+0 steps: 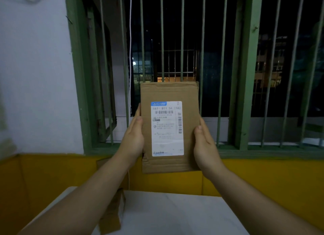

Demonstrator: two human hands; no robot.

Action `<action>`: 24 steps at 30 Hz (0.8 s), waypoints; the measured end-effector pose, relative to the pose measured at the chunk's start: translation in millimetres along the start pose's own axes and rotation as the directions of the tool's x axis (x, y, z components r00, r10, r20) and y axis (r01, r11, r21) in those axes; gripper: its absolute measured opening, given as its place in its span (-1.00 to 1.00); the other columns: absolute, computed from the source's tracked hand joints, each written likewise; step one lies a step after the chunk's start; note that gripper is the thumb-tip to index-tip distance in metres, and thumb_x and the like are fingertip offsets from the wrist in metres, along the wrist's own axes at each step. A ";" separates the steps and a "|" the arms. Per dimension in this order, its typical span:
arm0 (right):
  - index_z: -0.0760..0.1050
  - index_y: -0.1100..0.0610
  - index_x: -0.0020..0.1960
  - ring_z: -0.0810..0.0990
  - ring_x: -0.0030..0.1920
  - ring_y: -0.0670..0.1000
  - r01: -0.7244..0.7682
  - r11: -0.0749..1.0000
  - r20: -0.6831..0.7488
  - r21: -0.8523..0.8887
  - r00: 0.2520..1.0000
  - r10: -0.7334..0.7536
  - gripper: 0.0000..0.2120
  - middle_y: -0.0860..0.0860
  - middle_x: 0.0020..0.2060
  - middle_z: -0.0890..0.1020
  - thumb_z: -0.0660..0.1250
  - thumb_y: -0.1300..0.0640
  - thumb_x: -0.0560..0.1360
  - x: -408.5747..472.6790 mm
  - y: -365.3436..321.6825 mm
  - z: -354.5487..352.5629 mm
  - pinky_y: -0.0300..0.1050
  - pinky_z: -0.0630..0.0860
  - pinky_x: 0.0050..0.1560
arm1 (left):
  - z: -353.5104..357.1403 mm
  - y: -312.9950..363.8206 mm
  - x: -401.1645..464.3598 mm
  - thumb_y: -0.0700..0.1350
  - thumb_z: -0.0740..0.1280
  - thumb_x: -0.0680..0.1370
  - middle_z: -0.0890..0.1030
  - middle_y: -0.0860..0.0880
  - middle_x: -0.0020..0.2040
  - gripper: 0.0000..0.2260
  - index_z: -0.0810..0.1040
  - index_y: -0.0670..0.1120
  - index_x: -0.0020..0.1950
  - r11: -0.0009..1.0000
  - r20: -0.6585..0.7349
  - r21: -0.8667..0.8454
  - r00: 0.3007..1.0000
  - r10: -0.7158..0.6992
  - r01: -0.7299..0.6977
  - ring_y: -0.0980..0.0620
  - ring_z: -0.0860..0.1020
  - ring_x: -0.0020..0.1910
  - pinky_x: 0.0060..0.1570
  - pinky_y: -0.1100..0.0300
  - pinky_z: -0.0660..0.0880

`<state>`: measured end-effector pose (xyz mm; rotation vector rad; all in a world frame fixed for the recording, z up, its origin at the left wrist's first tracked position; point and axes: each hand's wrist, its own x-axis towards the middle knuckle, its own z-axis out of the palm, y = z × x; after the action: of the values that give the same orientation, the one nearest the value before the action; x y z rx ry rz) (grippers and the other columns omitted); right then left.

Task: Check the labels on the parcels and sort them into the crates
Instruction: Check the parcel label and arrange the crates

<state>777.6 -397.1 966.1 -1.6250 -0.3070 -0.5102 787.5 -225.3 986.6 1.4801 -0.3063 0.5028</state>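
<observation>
One parcel [169, 127] is up in front of me, held upright at about chest height before the barred window [175, 41], its white shipping label [167, 128] facing the camera. I judge this to be the checking step: the label is turned my way for reading, and the parcel has not yet gone anywhere. No crates are in view, so I cannot tell how many parcels are already sorted or how many remain. Another piece of cardboard [112, 215] lies on the white surface [175, 215] below my left forearm; whether it is a parcel waiting its turn I cannot say.

As for the hands, my left hand [134, 138] grips the parcel's left edge, thumb laid on the front face, fingers wrapped out of sight behind. My right hand [204, 143] clasps the right edge the same way, thumb on the front near the label's side barcode. Both hands are clamped on the parcel from opposite sides, sharing its weight between them. Reading the label and choosing a crate is still ahead.
</observation>
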 end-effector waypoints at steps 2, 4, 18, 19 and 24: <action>0.21 -0.18 0.49 0.37 0.25 -0.19 -0.009 0.999 -0.023 0.037 1.000 0.010 -0.60 -0.18 0.28 0.42 -0.10 -0.04 0.69 1.7 1.2 -1.2 -0.24 0.26 0.22 | -1.3 -3.2 1.4 0.07 0.00 0.69 0.52 0.11 0.29 -0.64 0.28 0.19 0.49 1.000 -0.029 -0.014 1.000 0.000 0.000 0.21 0.50 0.19 0.16 0.27 0.43; 0.32 -0.20 0.39 0.45 0.18 -0.19 -0.029 0.994 -0.033 0.102 0.999 0.033 -0.65 -0.14 0.24 0.49 -0.09 -0.01 0.70 2.9 2.8 -2.6 -0.25 0.34 0.16 | -3.0 -7.0 2.4 0.09 0.01 0.68 0.52 0.09 0.32 -0.64 0.29 0.21 0.48 1.000 -0.032 -0.022 0.999 -0.009 0.008 0.16 0.49 0.25 0.28 0.13 0.42; 0.44 -0.10 0.34 0.58 0.10 -0.04 -0.120 0.978 -0.023 0.169 0.992 0.125 -0.61 -0.06 0.13 0.60 0.13 0.26 0.63 7.3 4.0 -17.9 -0.13 0.52 -0.11 | -8.8 -8.1 -1.5 -0.10 0.08 0.67 0.53 0.23 0.15 -0.71 0.46 0.20 0.28 0.999 0.023 0.032 0.999 -0.034 0.033 0.16 0.49 0.17 0.02 0.18 0.44; 0.45 -0.11 0.32 0.58 0.12 -0.02 -0.138 0.975 -0.024 0.176 0.989 0.144 -0.64 -0.06 0.12 0.61 0.10 0.20 0.64 8.3 3.9 -18.5 -0.07 0.53 -0.06 | -9.3 -8.3 -1.7 -0.08 0.06 0.68 0.55 0.19 0.13 -0.72 0.51 0.19 0.17 0.998 0.019 0.011 0.998 -0.059 0.059 0.13 0.50 0.17 0.01 0.13 0.46; 0.48 -0.02 0.23 0.52 0.18 0.06 -0.243 0.961 -0.052 0.133 0.966 0.252 -0.54 0.02 0.16 0.57 0.02 -0.27 0.59 7.5 0.2 -17.7 0.23 0.44 0.25 | -8.2 -11.0 -5.0 0.19 -0.04 0.64 0.56 -0.07 -0.12 -0.55 0.43 -0.06 -0.20 0.985 0.013 -0.035 0.986 -0.168 0.168 -0.09 0.53 -0.01 0.04 -0.10 0.44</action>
<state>781.6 -415.3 970.7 -1.4946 -0.0796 -0.3476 787.7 -218.1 974.0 1.4593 -0.1956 0.3525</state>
